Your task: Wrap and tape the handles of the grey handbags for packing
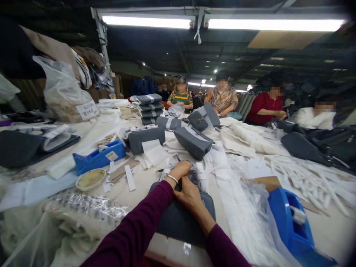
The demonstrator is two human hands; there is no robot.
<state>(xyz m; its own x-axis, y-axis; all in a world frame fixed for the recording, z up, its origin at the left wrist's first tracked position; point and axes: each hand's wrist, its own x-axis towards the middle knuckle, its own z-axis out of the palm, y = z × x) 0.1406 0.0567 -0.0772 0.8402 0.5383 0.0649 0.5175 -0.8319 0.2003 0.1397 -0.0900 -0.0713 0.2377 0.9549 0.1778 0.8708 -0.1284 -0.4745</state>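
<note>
A dark blue-grey handbag [180, 218] lies flat on the table right in front of me. My left hand [180, 170], with a bracelet at the wrist, is bent over the bag's far edge, its fingers curled down and mostly hidden. Just below and right of it, my right hand [190, 193] is closed at the same edge, almost touching the left. What the fingers grip is covered by the hands. Beside them is a white-wrapped strap [203, 178] with crumpled grey wrapping.
Blue tape dispensers stand left [100, 156] and right [292, 222]. A round dish [91, 179] sits near the left one. More bags [193, 142] and a bag stack [148, 107] lie beyond. White wrapping strips [228, 193] run along the right. Several co-workers are across the table.
</note>
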